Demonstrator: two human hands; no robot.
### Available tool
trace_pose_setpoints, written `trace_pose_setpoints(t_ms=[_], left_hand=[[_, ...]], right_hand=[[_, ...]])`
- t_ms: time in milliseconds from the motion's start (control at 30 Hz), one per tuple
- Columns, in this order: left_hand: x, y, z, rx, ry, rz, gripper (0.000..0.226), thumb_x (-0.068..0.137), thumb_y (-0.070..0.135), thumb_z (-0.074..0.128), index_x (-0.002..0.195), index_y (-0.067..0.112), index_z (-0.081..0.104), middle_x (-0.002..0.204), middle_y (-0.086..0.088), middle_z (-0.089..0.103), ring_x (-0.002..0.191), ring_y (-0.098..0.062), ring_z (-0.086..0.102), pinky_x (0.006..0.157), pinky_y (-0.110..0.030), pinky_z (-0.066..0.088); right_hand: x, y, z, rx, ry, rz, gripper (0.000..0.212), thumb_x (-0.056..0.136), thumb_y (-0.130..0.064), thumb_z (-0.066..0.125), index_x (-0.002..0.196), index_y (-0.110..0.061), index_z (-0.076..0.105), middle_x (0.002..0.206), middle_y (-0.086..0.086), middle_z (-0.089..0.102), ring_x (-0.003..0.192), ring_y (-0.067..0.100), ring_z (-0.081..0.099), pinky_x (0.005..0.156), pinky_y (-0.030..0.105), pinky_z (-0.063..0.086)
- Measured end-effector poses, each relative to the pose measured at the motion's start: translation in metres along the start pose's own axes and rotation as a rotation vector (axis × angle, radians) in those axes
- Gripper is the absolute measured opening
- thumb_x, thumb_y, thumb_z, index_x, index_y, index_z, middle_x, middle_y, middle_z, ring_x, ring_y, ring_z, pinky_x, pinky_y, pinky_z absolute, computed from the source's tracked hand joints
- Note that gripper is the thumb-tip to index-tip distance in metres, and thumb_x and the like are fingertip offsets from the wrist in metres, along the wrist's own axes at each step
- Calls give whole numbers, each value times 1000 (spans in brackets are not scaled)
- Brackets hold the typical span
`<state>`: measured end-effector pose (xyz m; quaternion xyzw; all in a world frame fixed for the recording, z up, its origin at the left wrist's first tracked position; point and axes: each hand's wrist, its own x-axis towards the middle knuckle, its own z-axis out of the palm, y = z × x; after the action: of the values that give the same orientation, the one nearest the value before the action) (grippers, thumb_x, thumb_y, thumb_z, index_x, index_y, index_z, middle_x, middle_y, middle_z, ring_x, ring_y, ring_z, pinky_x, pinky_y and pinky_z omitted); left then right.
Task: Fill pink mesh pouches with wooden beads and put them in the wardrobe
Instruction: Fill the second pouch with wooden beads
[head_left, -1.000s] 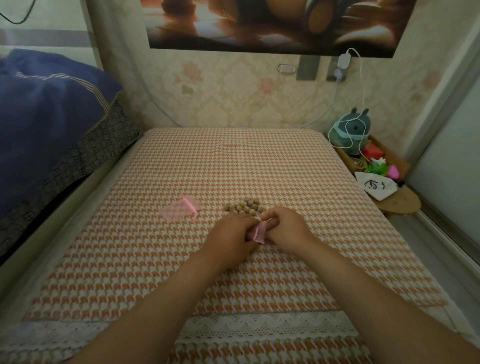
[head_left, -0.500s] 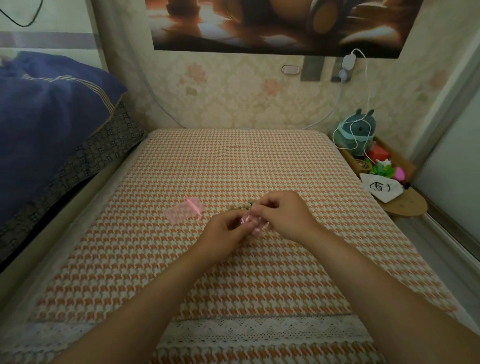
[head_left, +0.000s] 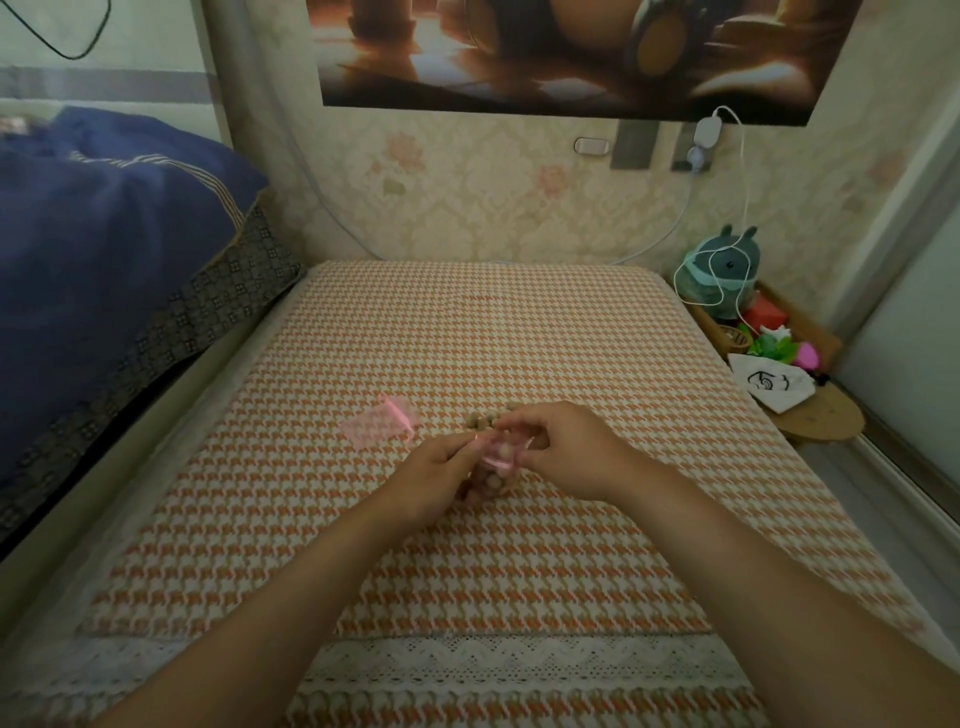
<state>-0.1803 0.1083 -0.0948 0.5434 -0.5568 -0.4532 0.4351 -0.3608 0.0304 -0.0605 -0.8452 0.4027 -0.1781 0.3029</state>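
Both hands are pinching the same thing: the left hand and right hand each have thumb and fingertips closed on the top edge of a small pink mesh drawstring pouch, 1 hand per side of the mouth, the other fingers loosely curled. Compared with half a second back, when the pouch was just a bunched pink wad between the fingers, it now hangs out full length, with round wooden beads showing through the mesh at the bottom. The right hand also covers more of the bead pile than it did 1 second ago.

The pouch's long axis is roughly upright, mouth up at the fingertips and the bead-heavy end pointing down at the orange-and-cream houndstooth bedspread. Can't tell if the bottom touches the fabric.

Just beyond the knuckles sits the loose pile of small brown wooden beads. To the left of that, a second pink mesh pouch lies flat, long axis running left to right, ribbon end on the right. A dark blue quilt is heaped at far left.
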Motion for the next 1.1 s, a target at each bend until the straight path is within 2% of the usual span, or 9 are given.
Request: trace_pose_setpoints(t_ms=[167,233,333,467,567,667,800,967,1100], left_hand=[[1,0,-7,152,158,21,30,105,26,46,109,27,77,101,4,77,96,-15,70,90,-41,57],[0,1,-10,245,226,24,26,102,25,52,101,31,77,90,5,76,86,-13,70,82,-40,58],[-1,1,-17,257,305,-29,16,98,24,61,100,27,76,79,6,73,72,-12,68,72,-40,60],[-4,7,-24,135,325,-65,12,96,18,65,93,23,76,85,-4,74,74,-21,74,70,-44,63],[-7,14,-27,85,316,-76,13,97,18,64,98,13,75,92,-5,76,74,-23,75,69,-40,63],[-8,18,-29,59,329,-89,13,96,19,65,98,14,76,91,-2,76,75,-20,75,70,-40,63],[-8,21,-32,55,347,-106,14,96,21,66,98,13,77,92,2,76,74,-16,75,69,-39,63],[-6,21,-34,34,344,-121,14,96,20,65,97,12,77,94,1,76,81,-17,75,72,-40,64],[-5,19,-33,6,327,-151,13,97,20,64,96,15,76,93,1,77,82,-13,75,77,-38,63]], right_hand=[[3,-4,-1,4,2,53,29,85,-42,80,109,-27,76,89,-10,72,82,6,67,78,29,56],[3,-5,0,-5,-30,72,20,85,-47,77,95,-30,78,86,-9,72,79,9,66,73,29,55],[1,-5,0,-47,-109,95,10,90,-32,74,80,-33,73,85,-9,68,76,11,62,69,29,52],[3,-8,-2,-79,-34,86,7,92,-24,73,97,-23,78,72,-12,64,60,6,55,55,19,42],[2,-10,-7,-15,48,15,23,92,-25,73,112,-34,67,82,-5,67,72,14,65,64,31,55],[0,-12,-10,-114,0,-95,21,95,-27,67,108,-43,68,89,-11,69,78,17,67,72,38,58],[3,-15,-7,-374,-73,-147,27,102,-26,57,118,-40,73,112,-15,68,99,11,62,81,29,48],[3,-22,0,-359,-40,-114,26,102,-23,52,118,-41,64,101,-17,66,85,5,58,75,33,49],[3,-28,6,-391,-127,-113,42,102,-19,44,130,-45,64,135,-6,64,113,19,60,93,40,52]])
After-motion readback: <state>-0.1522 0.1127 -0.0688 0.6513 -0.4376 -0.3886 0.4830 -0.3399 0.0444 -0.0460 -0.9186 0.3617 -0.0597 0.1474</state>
